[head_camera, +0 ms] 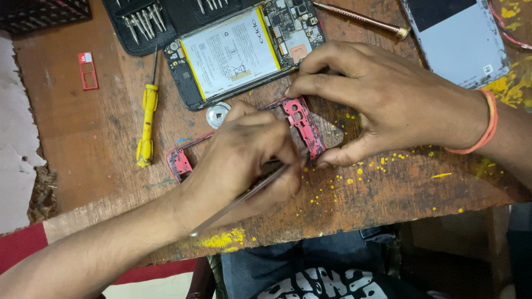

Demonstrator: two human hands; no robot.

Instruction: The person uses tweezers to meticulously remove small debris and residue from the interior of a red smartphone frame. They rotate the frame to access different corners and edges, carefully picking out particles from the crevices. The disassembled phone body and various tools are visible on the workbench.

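Head view: left hand (244, 158) grips tweezers (244, 195), right hand (377, 99) pinches red frame (302, 124) beside opened phone (238, 52).

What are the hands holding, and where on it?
Left hand grips thin metal tweezers near mid-shaft, tip end toward the pink phone frame. Right hand pinches that frame's top end.

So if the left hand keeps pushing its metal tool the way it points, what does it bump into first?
Most likely the pink phone frame: the left hand aims its tweezers up and right, at the frame's end beside the right hand's thumb.
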